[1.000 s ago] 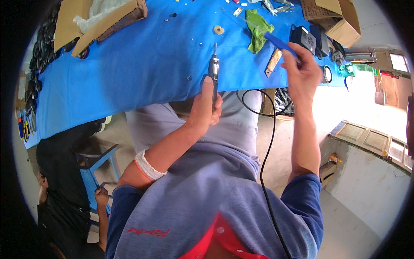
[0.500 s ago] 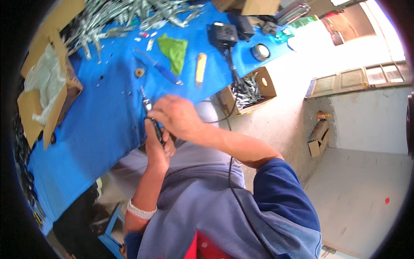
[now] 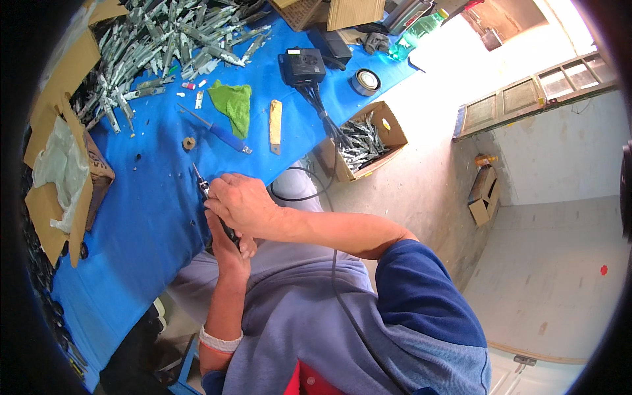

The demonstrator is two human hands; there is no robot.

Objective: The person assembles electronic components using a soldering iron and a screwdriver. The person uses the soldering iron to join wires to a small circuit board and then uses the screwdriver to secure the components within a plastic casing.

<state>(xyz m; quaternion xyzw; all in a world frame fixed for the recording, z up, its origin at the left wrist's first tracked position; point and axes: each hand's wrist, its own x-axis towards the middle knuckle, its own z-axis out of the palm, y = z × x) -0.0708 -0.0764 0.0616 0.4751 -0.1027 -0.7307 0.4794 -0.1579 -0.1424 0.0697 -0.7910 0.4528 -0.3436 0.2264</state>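
A slim tool [image 3: 229, 232] with a dark handle and a narrow, pointed silver end slants across my lap at the table's edge. My left hand [image 3: 229, 255] is wrapped round its dark handle from below. Over its upper part lies my right hand [image 3: 245, 205], with the fingers closed at the silver section and hiding much of it. The tool's exact kind cannot be made out. Just beyond its tip, a small brown ring [image 3: 189, 143] and a blue-handled screwdriver [image 3: 227, 137] lie on the blue cloth [image 3: 155, 197].
A heap of metal parts [image 3: 178, 39] covers the far left. Behind my hands lie a green cloth [image 3: 232, 108], a yellow-handled blade [image 3: 275, 128], a black power box [image 3: 304, 66] and a round tin [image 3: 365, 82]. Cardboard boxes [image 3: 395, 125] [image 3: 49, 217] flank the table. A cable [image 3: 334, 263] crosses my front.
My right hand has settled lower over the tool, its fingers now against the silver section. The whole view has shifted, so the table things appear further left.
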